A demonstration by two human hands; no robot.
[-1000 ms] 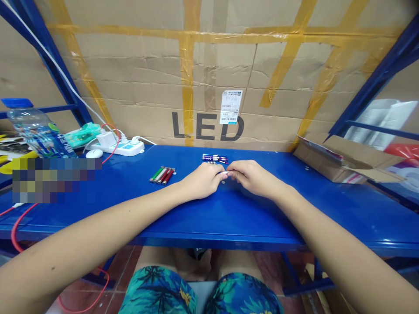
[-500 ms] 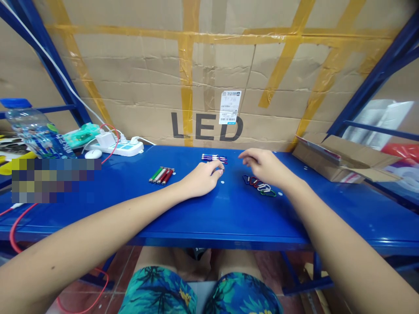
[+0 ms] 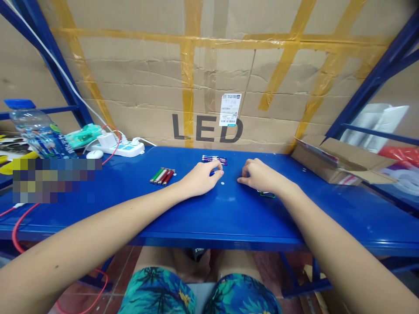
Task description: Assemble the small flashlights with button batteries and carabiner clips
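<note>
My left hand [image 3: 203, 178] rests on the blue table with its fingers curled and closed around a small blue metallic rod [image 3: 213, 173], mostly hidden by the thumb and fingers. Just beyond it lies a group of slim blue and purple metallic rods [image 3: 214, 160]. My right hand [image 3: 258, 176] is lowered over the carabiners, fingers bent and fingertips down at the tabletop; what they grip is hidden. Only a green carabiner [image 3: 267, 195] shows below the palm. Left of my left hand, several green, silver and red metal cylinders [image 3: 162, 176] lie side by side.
An open cardboard box [image 3: 337, 168] stands at the right. At the left are a power strip [image 3: 129, 148], a white earphone case [image 3: 94, 154], a water bottle [image 3: 41, 131] and a red cable [image 3: 16, 226]. A large LED carton [image 3: 147, 87] closes off the back.
My right hand has come down and toward me onto the carabiners, covering most of them. The blue rod now shows in my left hand, which has barely moved.
</note>
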